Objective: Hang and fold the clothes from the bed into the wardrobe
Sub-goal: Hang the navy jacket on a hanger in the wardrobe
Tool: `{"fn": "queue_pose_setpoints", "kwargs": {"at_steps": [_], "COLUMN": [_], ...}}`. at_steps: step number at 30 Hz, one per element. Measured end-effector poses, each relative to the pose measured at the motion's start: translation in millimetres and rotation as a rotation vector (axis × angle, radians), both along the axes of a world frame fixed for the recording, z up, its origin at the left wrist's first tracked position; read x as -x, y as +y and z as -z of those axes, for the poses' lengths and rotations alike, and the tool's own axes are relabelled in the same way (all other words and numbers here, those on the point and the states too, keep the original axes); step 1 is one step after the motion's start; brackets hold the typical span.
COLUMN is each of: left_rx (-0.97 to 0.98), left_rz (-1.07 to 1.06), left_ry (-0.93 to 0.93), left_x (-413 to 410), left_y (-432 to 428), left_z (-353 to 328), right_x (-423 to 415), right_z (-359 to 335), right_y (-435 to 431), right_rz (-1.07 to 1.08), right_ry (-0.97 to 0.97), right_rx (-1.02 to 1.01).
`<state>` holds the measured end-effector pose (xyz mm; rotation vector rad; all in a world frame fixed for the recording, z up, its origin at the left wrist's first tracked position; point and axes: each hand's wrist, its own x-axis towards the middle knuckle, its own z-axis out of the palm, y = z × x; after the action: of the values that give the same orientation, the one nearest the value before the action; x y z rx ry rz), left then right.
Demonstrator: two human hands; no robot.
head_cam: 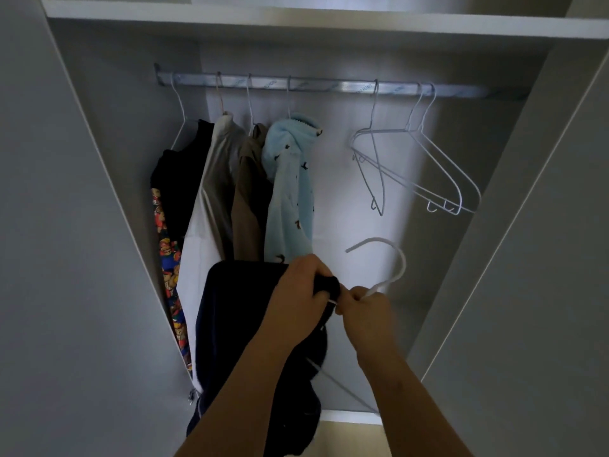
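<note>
The rail [329, 85] carries hung clothes [286, 179] at its left end. Below them your dark top [237, 324] droops soft and limp, so your left hand [296, 288] bunches its neck, fingers curled tight. Your right hand [365, 308] pinches the white hanger [397, 255] just under the hook. It is thin, light wire and probably springy, so hold it there. Empty hangers [420, 128] hang to the right.
</note>
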<state>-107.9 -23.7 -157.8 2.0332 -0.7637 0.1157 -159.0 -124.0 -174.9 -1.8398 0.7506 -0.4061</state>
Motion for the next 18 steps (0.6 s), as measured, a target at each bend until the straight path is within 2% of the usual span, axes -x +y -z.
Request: {"fn": "queue_pose_setpoints", "kwargs": {"at_steps": [2,5,9,11,13,14,16,18], "left_rx": [-0.001,-0.06,-0.367,-0.457,-0.415,-0.334,-0.188,-0.121], "left_rz": [0.012,0.015,-0.16,-0.109,0.033,0.079,0.059,-0.041], "left_ry": [0.005,-0.039,-0.401,-0.403,-0.336,-0.311,-0.258,-0.187], "left_x": [3,-1,-6,-9,-9,-8,-4,-3], "left_y": [0,12,22,22,21,20,18,15], "left_z": [-2,-3,1,0,-1,-2,-3,-4], "right_x": [2,4,6,9,12,14,15,18], "right_z": [3,-2,-12,-16,-22,-26,-32,-36], "right_y": [0,-7,-11,-13,-16,-17,-17,-13], "right_rz": [0.048,0.125,0.103,0.109,0.121,0.128,0.128,0.138], "right_ry": [-0.054,-0.12,-0.151,-0.159,-0.198,-0.226,-0.279,-0.354], "right_rx": [-0.12,-0.058,0.025,0.039,0.043,0.049,0.124,0.288]}}
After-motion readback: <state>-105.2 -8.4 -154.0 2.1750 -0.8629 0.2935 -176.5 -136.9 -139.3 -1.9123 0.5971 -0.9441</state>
